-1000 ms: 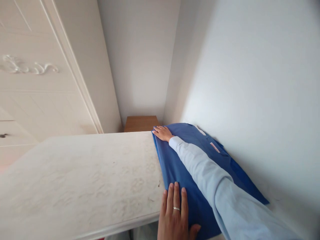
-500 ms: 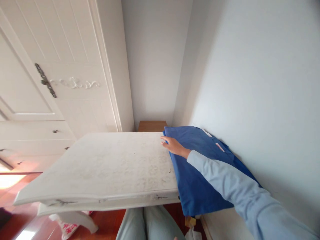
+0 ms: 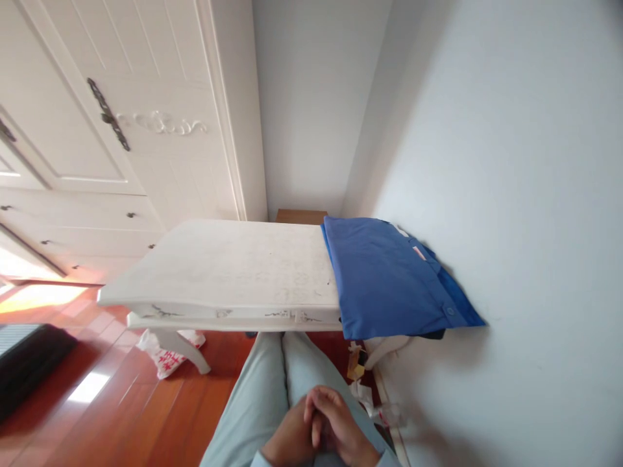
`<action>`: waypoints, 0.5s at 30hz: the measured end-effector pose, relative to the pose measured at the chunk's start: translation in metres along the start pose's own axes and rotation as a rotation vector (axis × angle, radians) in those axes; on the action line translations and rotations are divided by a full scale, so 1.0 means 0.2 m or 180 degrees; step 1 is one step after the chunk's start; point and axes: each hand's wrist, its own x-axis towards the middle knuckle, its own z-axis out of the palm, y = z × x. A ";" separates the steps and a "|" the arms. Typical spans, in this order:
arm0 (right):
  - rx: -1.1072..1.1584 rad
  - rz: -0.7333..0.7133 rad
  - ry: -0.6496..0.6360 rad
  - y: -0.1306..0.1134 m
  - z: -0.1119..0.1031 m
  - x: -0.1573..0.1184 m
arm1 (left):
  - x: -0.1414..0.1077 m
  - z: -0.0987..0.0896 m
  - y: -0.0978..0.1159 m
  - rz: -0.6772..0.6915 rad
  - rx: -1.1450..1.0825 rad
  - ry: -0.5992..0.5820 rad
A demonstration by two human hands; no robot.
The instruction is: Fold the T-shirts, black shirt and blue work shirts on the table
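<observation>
My left hand (image 3: 292, 436) and my right hand (image 3: 338, 421) rest clasped over my lap, low in the view. Both are closed, with the right fingers folded over the left hand; no object shows in them. Beyond them, a folded blue garment (image 3: 384, 279) lies on the right end of the white table (image 3: 253, 259). It has a small label and a button near its right side, and its front edge hangs slightly past the table edge. Neither hand touches the garment.
A white wardrobe (image 3: 180, 168) stands behind the table on the left, and a pale wall (image 3: 511, 194) borders it on the right. Under the table are a white bag with red print (image 3: 168, 363) and small clutter (image 3: 357, 363). A dark object (image 3: 36, 363) lies on the floor at left.
My right hand has left the blue garment's left edge and drawn back to my lap, where it is clasped with my left hand. The view has tilted lower.
</observation>
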 end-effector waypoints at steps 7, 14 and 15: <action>0.0377 0.0155 0.0308 -0.02 -0.06 0.16 | -0.01 -0.06 -0.08 -0.0631 -0.0680 0.0541; 0.0283 -0.0089 0.0531 0.02 -0.04 0.17 | -0.02 -0.05 -0.08 -0.0565 -0.0609 0.0719; 0.0299 -0.0174 0.0558 0.03 -0.05 0.17 | -0.02 -0.05 -0.07 -0.0555 -0.0584 0.0741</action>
